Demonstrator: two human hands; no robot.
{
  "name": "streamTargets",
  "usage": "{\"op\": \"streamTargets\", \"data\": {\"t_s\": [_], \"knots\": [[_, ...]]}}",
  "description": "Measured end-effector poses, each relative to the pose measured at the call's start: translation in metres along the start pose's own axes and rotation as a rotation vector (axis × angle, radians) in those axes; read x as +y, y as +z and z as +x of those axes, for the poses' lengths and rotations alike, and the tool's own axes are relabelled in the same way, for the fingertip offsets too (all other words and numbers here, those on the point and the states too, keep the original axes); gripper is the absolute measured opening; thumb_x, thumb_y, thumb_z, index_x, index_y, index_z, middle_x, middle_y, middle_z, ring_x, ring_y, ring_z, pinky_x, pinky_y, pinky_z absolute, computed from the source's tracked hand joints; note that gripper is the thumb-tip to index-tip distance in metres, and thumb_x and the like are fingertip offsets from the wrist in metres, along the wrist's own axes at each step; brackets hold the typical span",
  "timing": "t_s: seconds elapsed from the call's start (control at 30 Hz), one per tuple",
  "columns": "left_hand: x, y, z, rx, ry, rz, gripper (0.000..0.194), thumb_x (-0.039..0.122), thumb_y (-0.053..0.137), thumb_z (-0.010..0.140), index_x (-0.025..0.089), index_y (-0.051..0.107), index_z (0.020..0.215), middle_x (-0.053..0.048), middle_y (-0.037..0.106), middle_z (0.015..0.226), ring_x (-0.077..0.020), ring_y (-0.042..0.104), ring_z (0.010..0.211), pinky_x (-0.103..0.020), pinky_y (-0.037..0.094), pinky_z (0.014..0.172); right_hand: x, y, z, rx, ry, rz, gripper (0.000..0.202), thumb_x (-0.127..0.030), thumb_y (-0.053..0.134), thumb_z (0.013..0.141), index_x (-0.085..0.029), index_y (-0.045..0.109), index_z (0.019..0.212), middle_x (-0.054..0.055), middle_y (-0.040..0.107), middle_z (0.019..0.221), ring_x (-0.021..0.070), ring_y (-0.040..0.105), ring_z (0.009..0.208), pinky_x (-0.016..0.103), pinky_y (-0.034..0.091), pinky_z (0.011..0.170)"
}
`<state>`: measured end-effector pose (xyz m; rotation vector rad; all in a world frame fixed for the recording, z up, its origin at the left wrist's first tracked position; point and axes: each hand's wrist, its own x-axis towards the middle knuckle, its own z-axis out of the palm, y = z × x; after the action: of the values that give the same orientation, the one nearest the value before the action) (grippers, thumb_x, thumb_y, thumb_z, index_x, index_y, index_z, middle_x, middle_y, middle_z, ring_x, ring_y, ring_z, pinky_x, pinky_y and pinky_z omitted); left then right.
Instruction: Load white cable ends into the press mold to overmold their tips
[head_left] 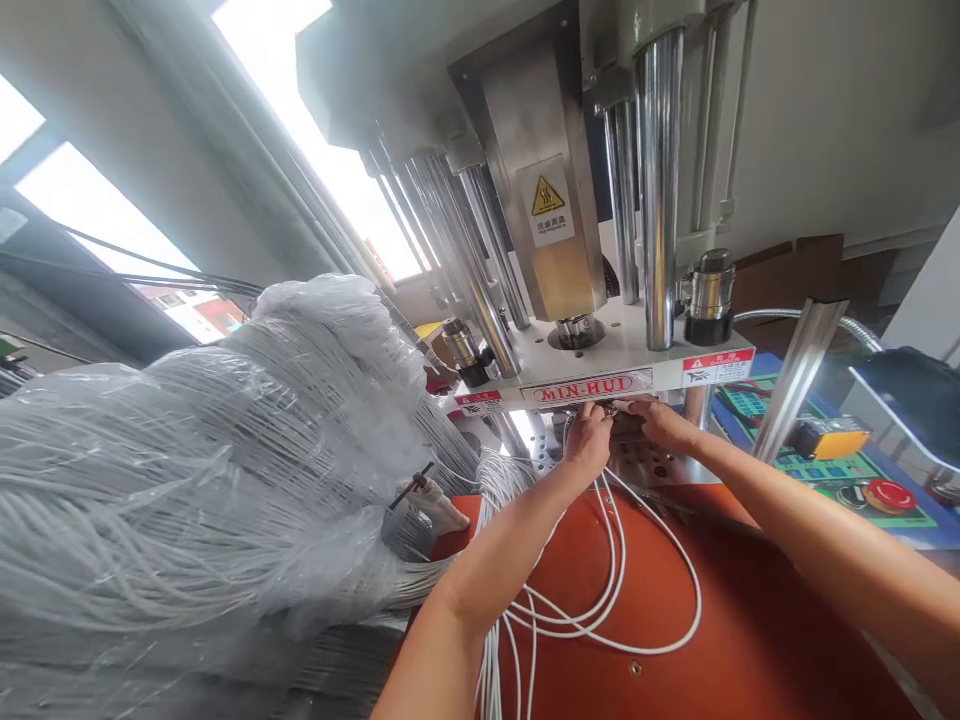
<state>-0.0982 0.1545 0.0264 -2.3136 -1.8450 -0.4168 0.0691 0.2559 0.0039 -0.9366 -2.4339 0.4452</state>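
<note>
Both arms reach forward under the white plate of a press labelled MIN-HUI [587,388]. My left hand [589,436] is at the metal mould area below the label, its fingers bent together around something too small to make out. White cables [616,560] run down from beneath this hand and loop over the red-orange table [645,610]. My right hand [652,418] is just to the right, fingertips near the left ones under the plate's edge. What it touches is hidden.
A large plastic-wrapped bundle of grey-white cables [300,450] fills the left. A clamp [412,485] stands beside it. Chrome columns [660,190] rise above; a control panel with a red button [890,495] and a metal post [802,375] are at the right.
</note>
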Motion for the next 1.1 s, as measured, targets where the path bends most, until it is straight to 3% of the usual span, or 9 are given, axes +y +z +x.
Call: {"op": "streamTargets", "data": {"t_s": [0.17, 0.33, 0.43, 0.53, 0.63, 0.77, 0.93, 1.1], "knots": [[-0.011, -0.015, -0.031, 0.164, 0.023, -0.171, 0.03, 0.017, 0.065, 0.087, 0.02, 0.066, 0.116, -0.006, 0.064, 0.113, -0.0257, 0.044, 0.122, -0.043, 0.044, 0.109, 0.007, 0.007, 0.002, 0.087, 0.065, 0.07, 0.066, 0.0, 0.042, 0.059, -0.015, 0.07, 0.117, 0.011, 0.074, 0.107, 0.0253, 0.066, 0.107, 0.038, 0.051, 0.097], [-0.028, -0.031, -0.046, 0.237, -0.081, -0.222, 0.027, 0.016, 0.064, 0.088, 0.02, 0.066, 0.115, -0.007, 0.065, 0.11, -0.0249, 0.047, 0.118, -0.044, 0.045, 0.107, -0.001, 0.022, -0.008, 0.153, 0.003, 0.115, 0.054, -0.001, 0.042, 0.061, -0.016, 0.075, 0.101, 0.012, 0.067, 0.126, 0.0263, 0.054, 0.126, 0.041, 0.04, 0.11], [-0.022, -0.028, -0.04, 0.203, -0.053, -0.178, 0.026, 0.02, 0.064, 0.089, 0.019, 0.066, 0.114, -0.007, 0.065, 0.109, -0.0254, 0.047, 0.117, -0.042, 0.046, 0.105, -0.001, 0.027, -0.01, 0.166, -0.029, 0.125, 0.057, -0.001, 0.042, 0.059, -0.018, 0.075, 0.103, 0.01, 0.064, 0.132, 0.0259, 0.047, 0.135, 0.044, 0.033, 0.116], [-0.006, -0.016, -0.023, 0.15, 0.042, -0.102, 0.028, 0.032, 0.067, 0.089, 0.02, 0.065, 0.114, -0.007, 0.063, 0.112, -0.0266, 0.046, 0.119, -0.043, 0.046, 0.103, 0.003, 0.025, -0.007, 0.15, -0.052, 0.121, 0.061, -0.001, 0.042, 0.059, -0.019, 0.075, 0.106, 0.008, 0.065, 0.131, 0.0255, 0.049, 0.133, 0.046, 0.035, 0.115], [0.005, -0.003, -0.005, 0.093, 0.026, 0.002, 0.019, 0.025, 0.064, 0.089, 0.019, 0.068, 0.107, -0.009, 0.063, 0.107, -0.027, 0.048, 0.114, -0.042, 0.049, 0.096, 0.007, 0.018, -0.004, 0.119, -0.077, 0.112, 0.065, -0.002, 0.043, 0.057, -0.021, 0.074, 0.11, 0.007, 0.066, 0.129, 0.0245, 0.053, 0.128, 0.044, 0.039, 0.113], [0.0, 0.006, 0.003, 0.076, 0.004, 0.067, 0.026, 0.008, 0.053, 0.089, 0.02, 0.069, 0.106, -0.008, 0.062, 0.1, -0.025, 0.048, 0.109, -0.037, 0.05, 0.092, 0.01, 0.014, -0.005, 0.144, -0.055, 0.093, 0.065, -0.002, 0.044, 0.059, -0.016, 0.07, 0.117, 0.012, 0.067, 0.123, 0.0264, 0.061, 0.116, 0.042, 0.047, 0.104], [-0.006, 0.006, 0.0, 0.061, 0.041, 0.127, 0.027, 0.01, 0.052, 0.09, 0.021, 0.067, 0.109, -0.007, 0.061, 0.102, -0.0246, 0.048, 0.108, -0.036, 0.049, 0.094, 0.004, 0.023, -0.012, 0.21, -0.051, 0.058, 0.062, 0.001, 0.039, 0.066, -0.013, 0.068, 0.119, 0.016, 0.061, 0.13, 0.0276, 0.053, 0.125, 0.045, 0.041, 0.109], [-0.006, 0.007, 0.003, 0.049, 0.029, 0.165, 0.026, 0.014, 0.046, 0.096, 0.019, 0.063, 0.116, -0.009, 0.059, 0.106, -0.0244, 0.047, 0.111, -0.037, 0.048, 0.096, -0.002, 0.029, -0.013, 0.133, -0.107, -0.002, 0.057, 0.003, 0.04, 0.072, -0.018, 0.071, 0.115, 0.009, 0.059, 0.138, 0.0261, 0.045, 0.135, 0.046, 0.036, 0.114]]}}
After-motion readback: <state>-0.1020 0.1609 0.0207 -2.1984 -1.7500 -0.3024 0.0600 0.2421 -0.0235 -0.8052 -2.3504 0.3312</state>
